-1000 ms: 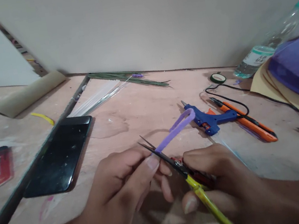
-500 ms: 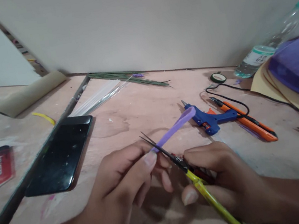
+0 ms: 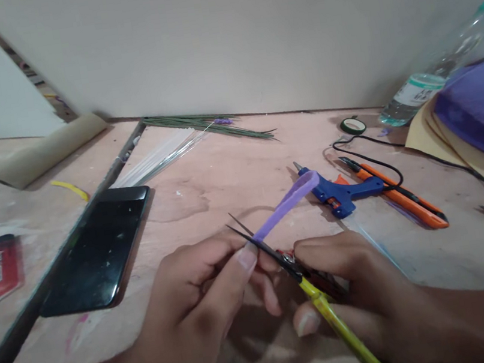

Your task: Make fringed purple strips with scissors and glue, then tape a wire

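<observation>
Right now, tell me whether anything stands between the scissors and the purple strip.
Nothing visible does. The scissors in the right hand hold open blades at the purple strip, which the left hand pinches beside them.

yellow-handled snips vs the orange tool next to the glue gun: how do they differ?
The yellow-handled snips are gripped in the right hand, raised off the table; the orange tool lies flat on it, untouched, beside the blue glue gun. The snips' blades are open at the purple strip that the left hand pinches; the orange tool's tip looks closed. Both are slim with dark pointed tips.
</observation>
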Motion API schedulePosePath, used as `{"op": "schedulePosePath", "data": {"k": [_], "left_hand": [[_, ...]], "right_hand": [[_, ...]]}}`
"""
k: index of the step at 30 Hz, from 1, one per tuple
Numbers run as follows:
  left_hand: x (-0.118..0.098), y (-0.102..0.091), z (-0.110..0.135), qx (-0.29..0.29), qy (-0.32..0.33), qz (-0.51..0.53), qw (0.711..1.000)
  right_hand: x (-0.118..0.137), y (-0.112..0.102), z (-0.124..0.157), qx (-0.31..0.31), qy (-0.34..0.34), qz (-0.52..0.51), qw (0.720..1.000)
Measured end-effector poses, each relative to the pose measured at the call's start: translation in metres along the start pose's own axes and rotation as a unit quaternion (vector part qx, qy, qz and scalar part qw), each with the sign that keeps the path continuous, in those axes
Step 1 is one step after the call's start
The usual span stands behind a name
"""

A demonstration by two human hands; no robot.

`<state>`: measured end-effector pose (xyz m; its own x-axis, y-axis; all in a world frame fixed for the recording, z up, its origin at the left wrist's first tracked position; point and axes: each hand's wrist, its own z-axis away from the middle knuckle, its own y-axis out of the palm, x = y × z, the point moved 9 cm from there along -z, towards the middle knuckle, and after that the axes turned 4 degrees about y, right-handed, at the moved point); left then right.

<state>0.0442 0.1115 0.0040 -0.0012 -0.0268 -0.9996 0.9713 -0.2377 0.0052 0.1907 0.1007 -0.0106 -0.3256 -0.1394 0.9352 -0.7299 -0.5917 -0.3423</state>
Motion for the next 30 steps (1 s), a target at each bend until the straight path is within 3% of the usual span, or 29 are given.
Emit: {"op": "schedulePosePath", "data": {"k": [17,22,30], "left_hand": [[-0.0028,0.0035,-0.0026,0.002,-0.002,0.024,1.000],[-0.0011,0.0046,-0.0041,0.002,-0.008,0.034,0.999],[0.0039,-0.0045,0.0010,-0.009,-0.015,-0.006,1.000]], "right_hand": [[0.0008,0.0017,-0.0029,0.009,-0.024,-0.041,0.999],[0.0037,-0.0025,-0.0038,-0.014,-0.038,-0.039,0.998],[0.0061,-0.0026,-0.0024,-0.017,-0.031,-0.013,0.999]]}}
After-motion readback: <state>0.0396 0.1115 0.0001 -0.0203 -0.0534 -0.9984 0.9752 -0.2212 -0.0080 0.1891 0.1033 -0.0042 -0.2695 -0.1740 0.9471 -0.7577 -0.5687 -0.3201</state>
